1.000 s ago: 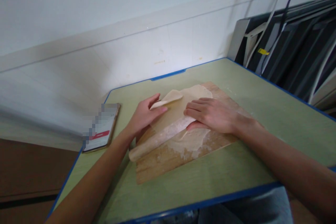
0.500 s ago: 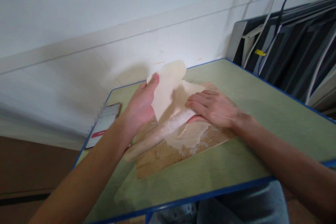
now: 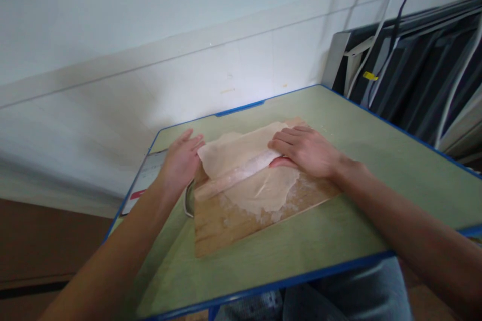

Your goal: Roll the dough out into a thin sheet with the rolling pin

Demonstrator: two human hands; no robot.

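Observation:
A thin, pale sheet of dough (image 3: 241, 143) lies folded over a floured rolling pin (image 3: 241, 171), with part of the sheet spread in front of the pin. Underneath is a wooden board (image 3: 226, 230) dusted with flour. My right hand (image 3: 305, 148) is wrapped round the right end of the pin, which hides that end. At the dough's left edge is my left hand (image 3: 183, 158), its fingers stretched out and apart, the fingertips close to or touching the sheet. The pin's left end rests free over the board.
A phone (image 3: 145, 178) lies at the table's left edge, partly behind my left forearm. A metal handle (image 3: 187, 200) shows at the board's left side. The blue-edged green table (image 3: 376, 160) stands against a white wall (image 3: 188, 85). Cables hang beside dark folded panels (image 3: 417, 70) at right.
The raised dough flap has come down over the pin. My left hand has let go of it and moved left. The pin's left end has shifted away from me; my right hand stays on it.

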